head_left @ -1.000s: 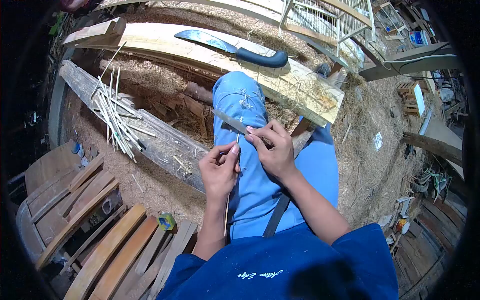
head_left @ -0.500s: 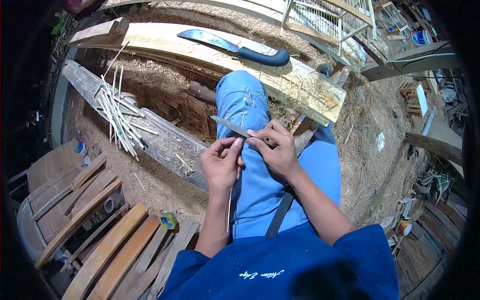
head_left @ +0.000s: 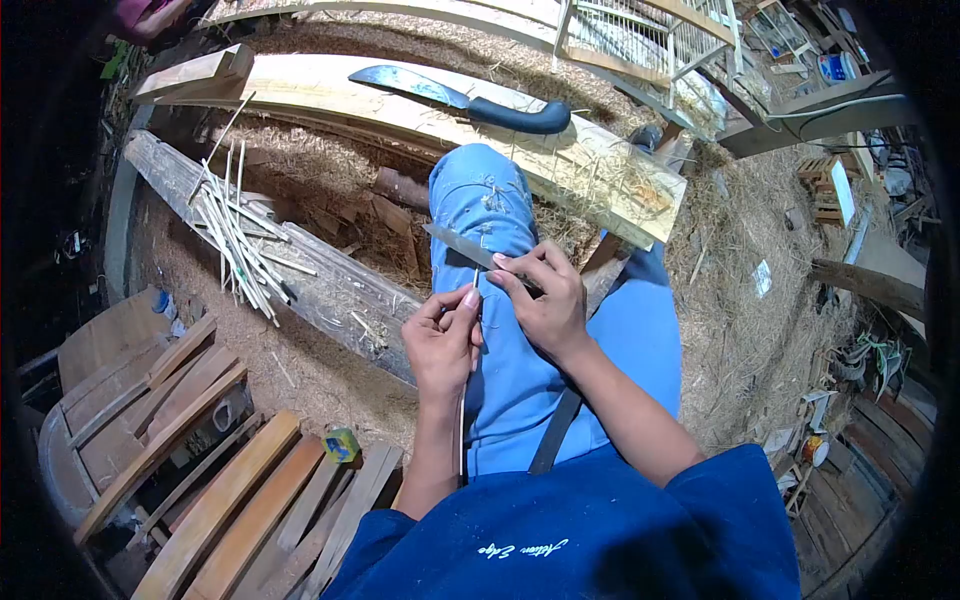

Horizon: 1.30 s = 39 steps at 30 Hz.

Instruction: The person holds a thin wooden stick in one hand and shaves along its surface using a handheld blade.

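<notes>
Over the blue-trousered knee, my right hand is closed on a small knife, its flat grey blade pointing to the upper left. The handle is hidden in the fingers. My left hand pinches a thin wooden stick, which runs back along the forearm toward my body. Its upper end lies at the blade, close to my right fingertips. Pale shavings cling to the knee just beyond.
A large dark-handled knife lies on a thick plank ahead. Several thin sticks rest on a weathered board at left. Curved wood pieces and a tape measure are lower left. Part of another person shows top left.
My left hand has shifted slightly down and left with the stick, widening the gap to my right hand. The blade has tilted a little more steeply. More of the other person shows.
</notes>
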{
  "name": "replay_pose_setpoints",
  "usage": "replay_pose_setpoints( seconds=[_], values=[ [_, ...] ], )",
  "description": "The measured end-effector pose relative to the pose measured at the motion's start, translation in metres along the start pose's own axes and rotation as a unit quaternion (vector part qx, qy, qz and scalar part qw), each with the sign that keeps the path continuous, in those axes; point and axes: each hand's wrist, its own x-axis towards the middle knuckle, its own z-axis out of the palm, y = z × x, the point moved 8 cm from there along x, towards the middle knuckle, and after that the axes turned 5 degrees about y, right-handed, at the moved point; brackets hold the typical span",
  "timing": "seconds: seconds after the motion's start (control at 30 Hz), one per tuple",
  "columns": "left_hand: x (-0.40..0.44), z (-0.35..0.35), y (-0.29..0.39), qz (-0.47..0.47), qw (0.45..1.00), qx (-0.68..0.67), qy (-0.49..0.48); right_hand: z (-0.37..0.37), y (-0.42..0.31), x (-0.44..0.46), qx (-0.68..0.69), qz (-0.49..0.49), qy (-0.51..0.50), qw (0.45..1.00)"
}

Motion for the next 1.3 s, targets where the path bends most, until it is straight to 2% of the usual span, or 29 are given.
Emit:
replay_pose_setpoints(
  seconds=[0.17,0.43,0.63,0.93,1.07,1.13,1.3],
  values=[
    [-0.01,-0.004,-0.001,-0.01,0.999,0.031,0.007,-0.005,0.004,0.003,-0.006,0.002,0.03,1.0],
    [0.007,-0.003,-0.005,-0.021,1.0,-0.017,-0.001,0.001,-0.004,-0.002,0.078,-0.037,-0.081,0.993],
    [0.003,-0.003,-0.004,-0.008,1.0,-0.004,-0.018,0.0,0.005,0.001,0.028,0.007,-0.034,0.999],
    [-0.001,-0.001,0.001,-0.03,0.999,0.001,-0.016,-0.002,-0.006,-0.002,-0.032,-0.004,0.021,0.999],
    [0.003,-0.005,-0.006,-0.042,0.999,-0.031,-0.014,-0.001,0.0,-0.001,0.031,0.005,-0.057,0.998],
    [0.003,-0.004,-0.006,-0.041,0.999,-0.026,-0.021,0.001,-0.003,-0.002,0.085,-0.039,-0.071,0.993],
    [-0.003,-0.01,-0.007,-0.02,0.999,-0.035,-0.031,0.001,-0.003,0.0,0.027,-0.023,-0.047,0.998]
  ],
)
